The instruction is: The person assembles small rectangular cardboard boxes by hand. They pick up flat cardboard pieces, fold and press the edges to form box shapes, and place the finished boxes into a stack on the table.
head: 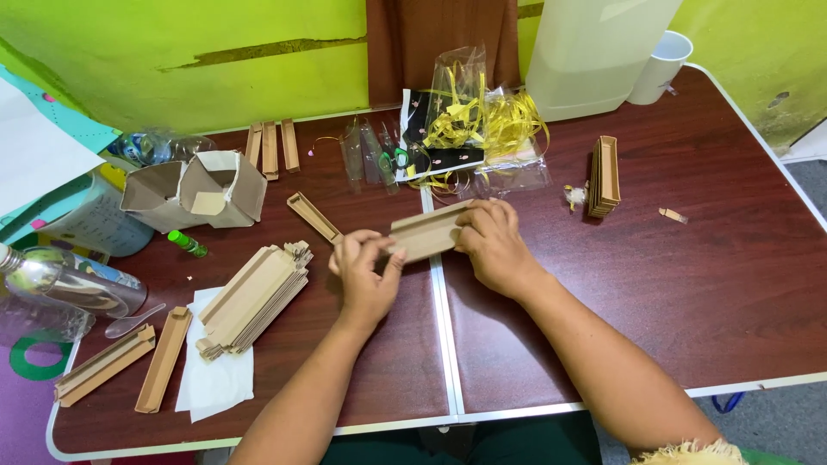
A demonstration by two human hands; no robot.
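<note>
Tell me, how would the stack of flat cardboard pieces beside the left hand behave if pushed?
The stack probably slides apart: its layers already lie fanned and uneven. Each piece looks thin and light, so likely bendy. It partly rests on white paper, which may slip too.

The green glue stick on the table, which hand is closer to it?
Left. The left hand holds the cardboard strip's near end, well right of the glue stick. The right hand grips the strip's other end, farther right.

Tan cardboard strip (426, 231); dark red-brown table (689, 284); yellow ribbon (487, 120).
</note>
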